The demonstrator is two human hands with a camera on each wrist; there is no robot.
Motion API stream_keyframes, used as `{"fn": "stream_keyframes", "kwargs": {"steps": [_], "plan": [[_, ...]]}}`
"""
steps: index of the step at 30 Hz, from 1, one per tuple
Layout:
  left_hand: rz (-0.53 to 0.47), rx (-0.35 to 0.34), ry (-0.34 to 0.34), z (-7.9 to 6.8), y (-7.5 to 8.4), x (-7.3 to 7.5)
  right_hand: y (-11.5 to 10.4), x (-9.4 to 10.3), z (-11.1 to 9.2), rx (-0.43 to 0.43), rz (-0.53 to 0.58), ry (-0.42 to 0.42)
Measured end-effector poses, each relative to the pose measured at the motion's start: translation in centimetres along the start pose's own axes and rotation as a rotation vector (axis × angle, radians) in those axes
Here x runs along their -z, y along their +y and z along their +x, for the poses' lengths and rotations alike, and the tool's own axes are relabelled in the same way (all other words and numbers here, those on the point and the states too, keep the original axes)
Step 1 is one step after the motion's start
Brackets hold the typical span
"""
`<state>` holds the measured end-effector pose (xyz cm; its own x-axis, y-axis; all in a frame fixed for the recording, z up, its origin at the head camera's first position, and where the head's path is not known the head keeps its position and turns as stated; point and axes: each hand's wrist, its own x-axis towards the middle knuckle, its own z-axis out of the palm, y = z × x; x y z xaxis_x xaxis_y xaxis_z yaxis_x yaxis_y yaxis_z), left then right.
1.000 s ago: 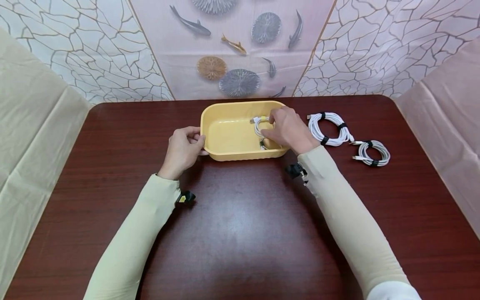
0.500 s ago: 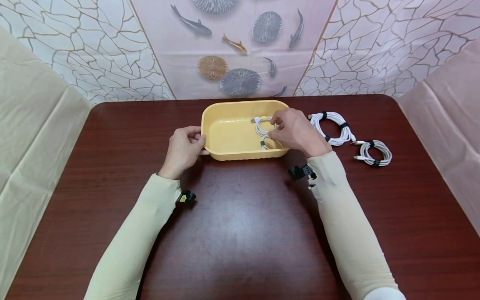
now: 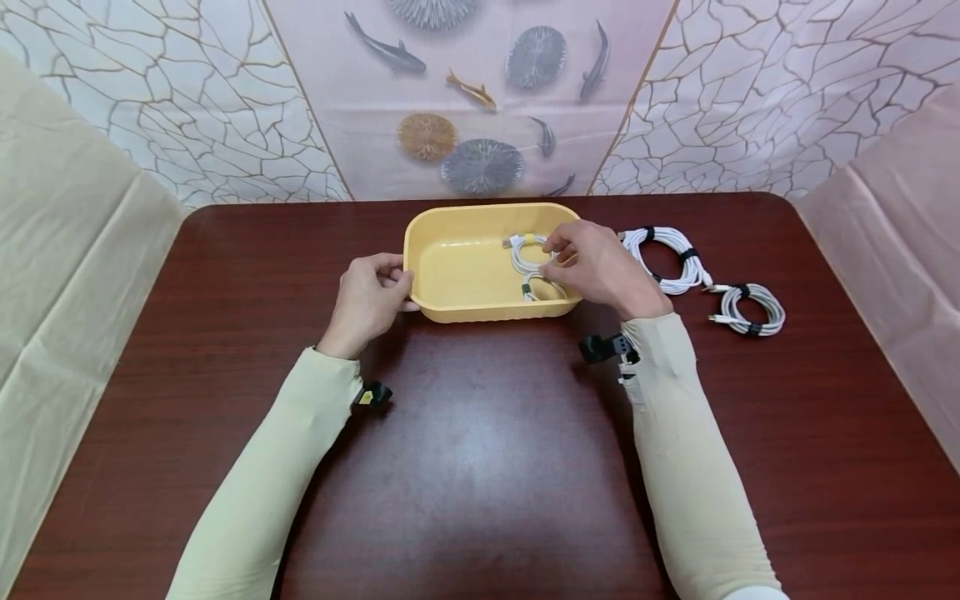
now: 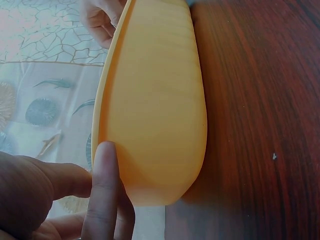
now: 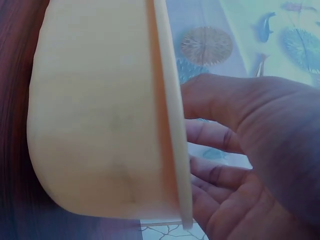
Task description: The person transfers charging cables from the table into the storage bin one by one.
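A yellow plastic basin (image 3: 495, 313) stands near the table's back edge. My left hand (image 3: 365, 297) grips its left end; in the left wrist view a finger (image 4: 104, 175) lies along the outer wall. Over the right end reaches my right hand (image 3: 603, 268), fingers loosely bent with a gap between thumb and forefinger, nothing visibly pinched. Inside the basin lie a white coiled cable (image 3: 517, 260) with a yellow tie and another coiled cable (image 3: 527, 287) with a dark green tie; the right hand partly covers both. The right wrist view has the fingers (image 5: 215, 135) past the rim.
To the right of the basin a large white coiled cable (image 3: 693, 275) with black ties rests on the dark wooden table (image 3: 465, 467). A smaller greyish coiled cable (image 3: 772, 310) is beside it. A patterned backdrop (image 3: 480, 100) rises behind the table.
My right hand has drawn back to the right and its fingers have loosened, uncovering more of the two coils in the basin. The left hand has kept its hold.
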<state>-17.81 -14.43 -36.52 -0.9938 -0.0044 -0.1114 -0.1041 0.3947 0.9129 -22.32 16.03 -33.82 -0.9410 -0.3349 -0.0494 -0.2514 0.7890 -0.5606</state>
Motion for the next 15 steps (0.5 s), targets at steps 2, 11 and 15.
{"fn": "stream_keyframes", "kwargs": {"steps": [2,11,15], "plan": [[0.004,-0.004,0.003,0.01,-0.02,-0.07,0.14,-0.01,-0.10,0.008,0.009,0.000],[0.003,0.003,-0.003,-0.16,-0.17,-0.38,0.19,0.06,-0.71,0.010,0.026,-0.022],[0.026,-0.005,0.007,-0.05,-0.08,-0.21,0.00,0.15,-0.66,0.029,0.019,-0.016]]}}
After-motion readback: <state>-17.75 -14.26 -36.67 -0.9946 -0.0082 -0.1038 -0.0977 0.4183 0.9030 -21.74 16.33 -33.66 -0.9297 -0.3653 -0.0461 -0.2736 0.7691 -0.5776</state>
